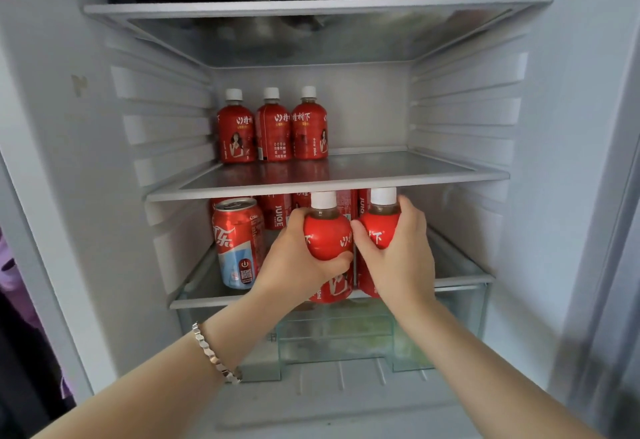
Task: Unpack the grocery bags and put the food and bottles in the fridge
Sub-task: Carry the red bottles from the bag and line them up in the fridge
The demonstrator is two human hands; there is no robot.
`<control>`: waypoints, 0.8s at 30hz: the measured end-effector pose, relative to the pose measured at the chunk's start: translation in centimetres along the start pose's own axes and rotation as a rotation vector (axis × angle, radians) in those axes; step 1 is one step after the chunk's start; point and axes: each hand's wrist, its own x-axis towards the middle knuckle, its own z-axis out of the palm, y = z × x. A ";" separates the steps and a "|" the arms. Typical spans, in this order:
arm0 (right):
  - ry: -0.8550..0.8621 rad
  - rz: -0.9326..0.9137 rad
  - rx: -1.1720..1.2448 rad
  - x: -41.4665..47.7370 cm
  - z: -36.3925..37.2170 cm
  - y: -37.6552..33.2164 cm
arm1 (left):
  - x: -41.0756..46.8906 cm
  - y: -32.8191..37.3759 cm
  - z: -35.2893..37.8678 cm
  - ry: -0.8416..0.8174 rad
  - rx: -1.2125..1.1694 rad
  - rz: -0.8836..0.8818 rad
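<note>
The fingers (298, 217) of the left hand (298, 258) curl tight round a small red plastic bottle with a white cap (327, 234). The right hand (398, 258) grips a second red bottle (379, 227) just beside it. Both bottles stand up straight at the front edge of the lower glass fridge shelf (460, 279), under the middle shelf (381, 182). A red cola can (237, 244) stands near the front left corner. Both arms reach straight in. Bare glass shows on the right.

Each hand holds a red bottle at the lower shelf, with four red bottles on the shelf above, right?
No: three red bottles stand on the shelf above, not four, as the head view shows. The left hand holds one red bottle and the right hand a second red bottle at the lower shelf.
</note>
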 end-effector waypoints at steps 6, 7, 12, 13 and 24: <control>-0.319 0.094 -0.346 2.1 0.7 1.0 | 1.1 -1.0 0.3 -0.019 0.143 -0.076; -0.349 0.111 -0.360 2.4 0.8 1.0 | 1.5 -1.2 0.5 -0.025 0.161 -0.109; -0.392 0.169 -0.298 2.8 2.2 -0.4 | 2.0 -0.9 0.5 -0.073 0.541 -0.177; -0.400 0.174 -0.277 2.7 2.5 -0.9 | 1.4 -0.5 0.4 -0.068 0.637 -0.113; -0.368 0.215 -0.255 3.1 5.1 -1.2 | -1.0 -4.2 -3.3 0.360 0.323 -0.383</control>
